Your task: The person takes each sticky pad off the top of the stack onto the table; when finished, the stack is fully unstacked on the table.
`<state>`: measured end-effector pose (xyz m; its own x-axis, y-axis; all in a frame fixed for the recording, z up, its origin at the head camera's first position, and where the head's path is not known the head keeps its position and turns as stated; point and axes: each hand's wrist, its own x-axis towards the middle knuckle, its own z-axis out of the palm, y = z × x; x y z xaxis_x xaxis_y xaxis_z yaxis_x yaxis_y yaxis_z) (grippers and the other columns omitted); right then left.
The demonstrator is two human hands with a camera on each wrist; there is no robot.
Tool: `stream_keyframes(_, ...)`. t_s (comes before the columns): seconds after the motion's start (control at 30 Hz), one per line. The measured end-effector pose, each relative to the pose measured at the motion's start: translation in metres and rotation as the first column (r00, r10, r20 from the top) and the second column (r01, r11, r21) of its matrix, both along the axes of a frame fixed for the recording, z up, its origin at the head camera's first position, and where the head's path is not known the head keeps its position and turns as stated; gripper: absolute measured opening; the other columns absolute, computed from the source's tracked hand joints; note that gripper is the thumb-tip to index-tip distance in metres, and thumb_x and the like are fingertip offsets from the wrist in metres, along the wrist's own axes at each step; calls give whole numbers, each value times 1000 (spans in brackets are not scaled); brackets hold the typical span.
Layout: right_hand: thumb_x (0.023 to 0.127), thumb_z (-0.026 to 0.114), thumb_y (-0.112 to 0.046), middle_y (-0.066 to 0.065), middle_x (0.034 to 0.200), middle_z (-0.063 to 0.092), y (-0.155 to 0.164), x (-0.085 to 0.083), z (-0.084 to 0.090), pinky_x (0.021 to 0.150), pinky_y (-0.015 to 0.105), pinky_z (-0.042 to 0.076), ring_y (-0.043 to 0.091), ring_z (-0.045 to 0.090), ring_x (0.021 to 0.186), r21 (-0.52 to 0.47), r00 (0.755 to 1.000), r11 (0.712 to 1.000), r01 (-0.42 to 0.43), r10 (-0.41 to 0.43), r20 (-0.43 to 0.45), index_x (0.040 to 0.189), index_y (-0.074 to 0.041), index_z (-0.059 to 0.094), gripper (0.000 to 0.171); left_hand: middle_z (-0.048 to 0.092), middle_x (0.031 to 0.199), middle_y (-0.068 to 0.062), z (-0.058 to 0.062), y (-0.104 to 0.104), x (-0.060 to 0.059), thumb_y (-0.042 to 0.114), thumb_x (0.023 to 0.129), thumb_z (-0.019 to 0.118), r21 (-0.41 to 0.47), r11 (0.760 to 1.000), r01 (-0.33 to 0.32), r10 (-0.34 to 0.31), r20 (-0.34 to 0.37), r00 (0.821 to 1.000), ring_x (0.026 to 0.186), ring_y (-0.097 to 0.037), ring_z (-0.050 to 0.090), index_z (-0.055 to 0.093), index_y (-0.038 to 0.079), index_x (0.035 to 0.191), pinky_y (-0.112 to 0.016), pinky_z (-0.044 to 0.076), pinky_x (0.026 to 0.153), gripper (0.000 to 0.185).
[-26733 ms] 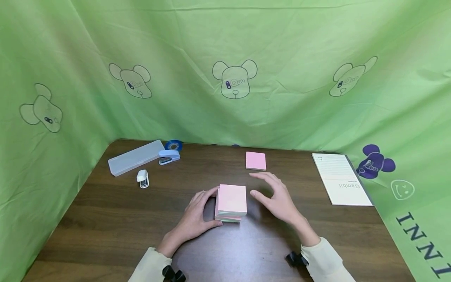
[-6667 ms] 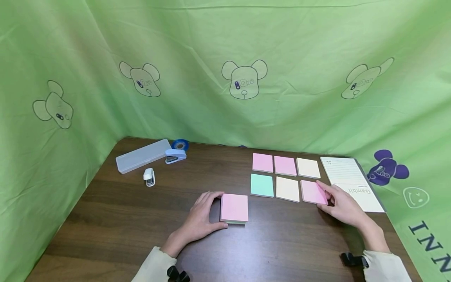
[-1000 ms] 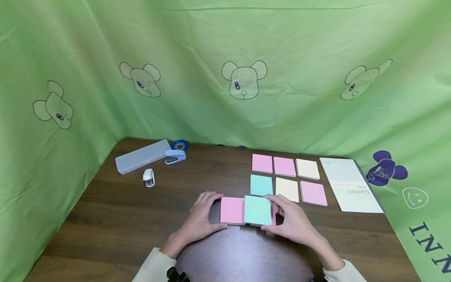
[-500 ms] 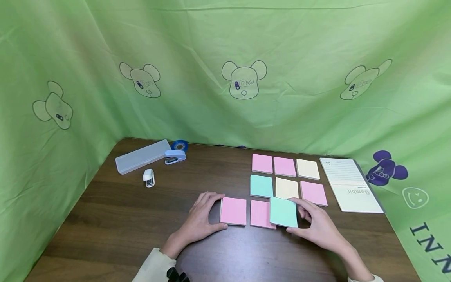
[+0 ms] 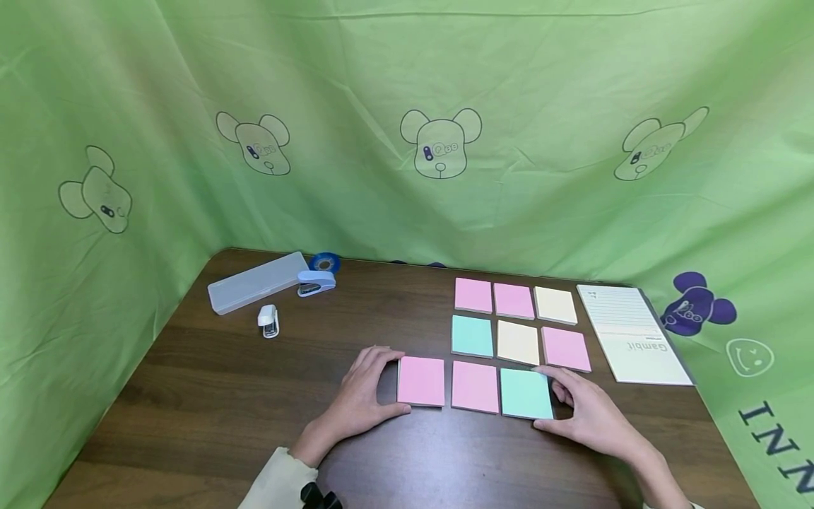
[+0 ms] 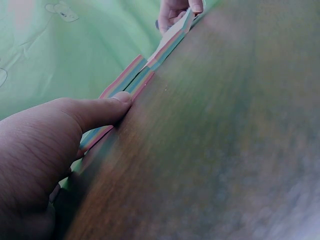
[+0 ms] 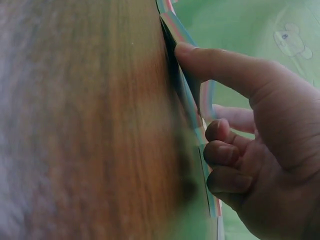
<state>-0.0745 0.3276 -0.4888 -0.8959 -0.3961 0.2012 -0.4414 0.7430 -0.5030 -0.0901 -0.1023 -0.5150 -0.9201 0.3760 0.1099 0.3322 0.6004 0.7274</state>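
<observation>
Three sticky note pads lie in a front row: a pink pad [image 5: 421,381] at left, a pink pad [image 5: 475,387] in the middle and a mint-green pad [image 5: 526,393] at right. My left hand [image 5: 356,392] holds the left pink pad at its left side, thumb at the near corner and fingers at the far one. In the left wrist view the thumb [image 6: 102,112] presses the pad's striped edge. My right hand [image 5: 594,413] grips the mint-green pad by its right side. The right wrist view shows that thumb [image 7: 215,60] on the near edge, with other fingers curled in.
Behind are more pads: pink [image 5: 473,295], pink [image 5: 514,301], cream [image 5: 556,305], mint green [image 5: 472,336], cream [image 5: 518,342], pink [image 5: 566,348]. A notepad [image 5: 636,336] lies right. At left are a pale case [image 5: 257,283], blue tape roll [image 5: 325,263], blue stapler [image 5: 316,283] and white stapler [image 5: 269,321].
The single stack has been spread into three rows. Within the last second my right hand has carried the mint-green pad rightward, off the middle pink pad, down beside it. My left hand stays put.
</observation>
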Motion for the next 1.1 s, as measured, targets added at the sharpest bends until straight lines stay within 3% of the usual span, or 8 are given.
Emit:
stream_keyframes(0.17, 68, 108, -29, -14, 89, 45, 0, 1, -1, 71, 23, 36, -2, 43, 80, 47, 1000, 999, 5, -4, -12, 141, -17, 69, 84, 58, 153, -6, 0, 0, 0, 37, 83, 100, 0, 1000, 0, 0, -1, 1000, 150, -32, 46, 59, 13, 155, -63, 42, 121, 85)
stream_keyframes(0.6, 70, 107, -32, -16, 86, 43, -10, 2, 3, 70, 21, 32, -2, 41, 79, 21, 999, 1000, -6, 7, -52, 141, -20, 71, 81, 57, 154, -6, 0, 0, 1, 37, 84, 100, 2, 1000, -1, 1, 15, 1000, 150, -31, 45, 58, 14, 155, -63, 41, 121, 86)
stream_keyframes(0.87, 77, 104, -29, -14, 82, 42, -42, -1, 11, 71, 22, 33, -2, 39, 75, -30, 997, 1000, -8, 5, -77, 137, -19, 75, 68, 58, 153, -6, -2, -1, 0, 37, 84, 100, -7, 1000, 1, -1, -16, 1000, 148, -32, 47, 58, 14, 155, -64, 43, 119, 85)
stream_keyframes(1.1, 80, 101, -31, -13, 82, 45, -82, -4, 15, 69, 24, 37, -2, 40, 75, -36, 996, 999, -32, 29, -84, 139, -20, 75, 66, 58, 155, -5, -1, 0, 1, 36, 84, 100, 8, 1000, 2, -2, 17, 1000, 151, -31, 45, 58, 16, 156, -63, 40, 122, 86)
